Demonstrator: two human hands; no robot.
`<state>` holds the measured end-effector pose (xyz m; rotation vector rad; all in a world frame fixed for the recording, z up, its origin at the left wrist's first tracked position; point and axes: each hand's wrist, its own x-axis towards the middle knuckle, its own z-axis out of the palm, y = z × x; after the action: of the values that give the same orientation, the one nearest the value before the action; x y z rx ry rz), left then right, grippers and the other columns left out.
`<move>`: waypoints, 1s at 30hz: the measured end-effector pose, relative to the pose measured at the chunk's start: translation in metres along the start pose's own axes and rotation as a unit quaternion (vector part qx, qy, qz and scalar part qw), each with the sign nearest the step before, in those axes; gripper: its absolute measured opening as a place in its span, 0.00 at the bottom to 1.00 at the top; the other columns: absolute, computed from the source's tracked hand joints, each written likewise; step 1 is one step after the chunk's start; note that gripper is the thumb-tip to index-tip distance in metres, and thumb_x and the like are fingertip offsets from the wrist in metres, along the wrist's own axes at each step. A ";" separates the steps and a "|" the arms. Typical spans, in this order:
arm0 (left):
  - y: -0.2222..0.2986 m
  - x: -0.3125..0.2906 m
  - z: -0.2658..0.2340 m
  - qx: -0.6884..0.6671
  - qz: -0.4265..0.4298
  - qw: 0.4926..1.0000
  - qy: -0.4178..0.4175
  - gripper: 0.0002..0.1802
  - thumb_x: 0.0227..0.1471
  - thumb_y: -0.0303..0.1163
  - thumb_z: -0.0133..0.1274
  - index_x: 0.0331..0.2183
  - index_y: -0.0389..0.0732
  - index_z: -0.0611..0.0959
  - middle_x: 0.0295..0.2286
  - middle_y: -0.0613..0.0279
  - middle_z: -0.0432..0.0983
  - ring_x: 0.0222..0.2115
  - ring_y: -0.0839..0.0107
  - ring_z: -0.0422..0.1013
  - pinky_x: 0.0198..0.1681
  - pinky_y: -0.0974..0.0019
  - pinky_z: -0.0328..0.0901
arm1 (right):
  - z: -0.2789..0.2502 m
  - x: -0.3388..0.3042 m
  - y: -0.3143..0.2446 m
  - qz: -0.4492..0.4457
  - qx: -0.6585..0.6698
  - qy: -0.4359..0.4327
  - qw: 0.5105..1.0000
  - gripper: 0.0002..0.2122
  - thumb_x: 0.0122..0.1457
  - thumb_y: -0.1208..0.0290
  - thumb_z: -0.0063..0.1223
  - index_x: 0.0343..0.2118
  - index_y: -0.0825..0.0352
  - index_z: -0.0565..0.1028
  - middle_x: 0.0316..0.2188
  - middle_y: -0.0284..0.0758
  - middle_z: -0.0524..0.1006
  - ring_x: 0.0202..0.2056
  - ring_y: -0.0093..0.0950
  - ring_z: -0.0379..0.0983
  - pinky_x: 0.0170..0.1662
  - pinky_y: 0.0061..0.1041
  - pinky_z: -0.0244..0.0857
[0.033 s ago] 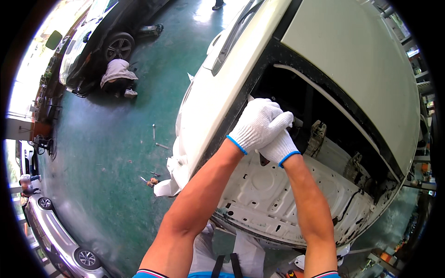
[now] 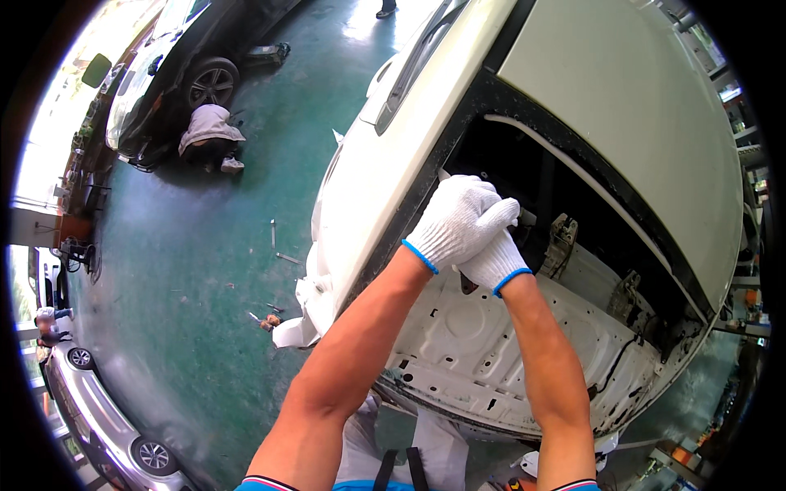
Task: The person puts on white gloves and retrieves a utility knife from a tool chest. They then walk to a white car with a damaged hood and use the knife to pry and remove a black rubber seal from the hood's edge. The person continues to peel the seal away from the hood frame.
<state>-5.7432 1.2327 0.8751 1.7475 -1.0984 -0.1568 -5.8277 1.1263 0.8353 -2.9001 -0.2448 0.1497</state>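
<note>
My left hand (image 2: 463, 214), in a white knit glove with a blue cuff, is closed in a fist with the thumb lying across the front. It is over the left edge of the window opening (image 2: 565, 184) of a cream-white car body (image 2: 602, 90). Tucked against and partly under it is my right hand (image 2: 497, 258), gloved alike, its fingers mostly hidden. A small pale tip (image 2: 443, 174) shows just above the left glove; what the fist grips is covered. Below both hands lies the bare white perforated panel (image 2: 467, 327) of the car's rear.
Tools (image 2: 273, 235) lie on the green floor (image 2: 221, 270) to the left. A person (image 2: 210, 131) crouches by a dark car's wheel (image 2: 211, 83). A silver car (image 2: 102, 417) stands lower left. Metal latch parts (image 2: 560, 241) jut up beside the opening.
</note>
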 end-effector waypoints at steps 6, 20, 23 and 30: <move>0.002 0.000 0.002 0.005 -0.015 1.000 0.010 0.17 0.58 0.39 0.51 0.26 0.41 0.89 0.24 0.55 0.81 0.31 0.56 0.75 0.39 0.56 0.70 | -0.010 -0.003 -0.002 0.028 0.023 0.004 0.999 0.23 0.61 0.66 0.55 0.58 0.69 0.68 0.56 0.48 0.72 0.61 0.42 0.64 0.67 0.41 0.53; 0.002 -0.019 0.001 -0.019 -0.015 0.999 0.022 0.17 0.58 0.39 0.52 0.25 0.41 0.88 0.23 0.55 0.79 0.30 0.56 0.75 0.37 0.56 0.70 | 0.001 -0.004 -0.009 0.005 -0.002 -0.053 0.999 0.25 0.62 0.67 0.53 0.60 0.70 0.66 0.59 0.49 0.70 0.64 0.44 0.61 0.67 0.42 0.52; 0.002 -0.018 0.002 -0.016 -0.017 0.999 0.023 0.18 0.58 0.39 0.51 0.25 0.40 0.88 0.23 0.54 0.79 0.30 0.56 0.74 0.38 0.56 0.70 | 0.000 -0.005 -0.009 0.010 -0.007 -0.056 0.998 0.24 0.62 0.67 0.53 0.59 0.70 0.67 0.58 0.49 0.71 0.63 0.43 0.62 0.67 0.42 0.53; -0.001 -0.026 0.004 0.004 -0.013 1.000 0.011 0.18 0.58 0.40 0.51 0.26 0.41 0.88 0.23 0.55 0.80 0.29 0.56 0.74 0.38 0.57 0.70 | 0.006 -0.008 -0.012 0.007 0.014 -0.035 0.999 0.25 0.60 0.67 0.54 0.60 0.71 0.68 0.59 0.50 0.71 0.63 0.43 0.64 0.66 0.42 0.54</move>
<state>-5.7601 1.2488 0.8629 1.7680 -1.0615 -0.1490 -5.8377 1.1376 0.8327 -2.8735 -0.2313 0.2547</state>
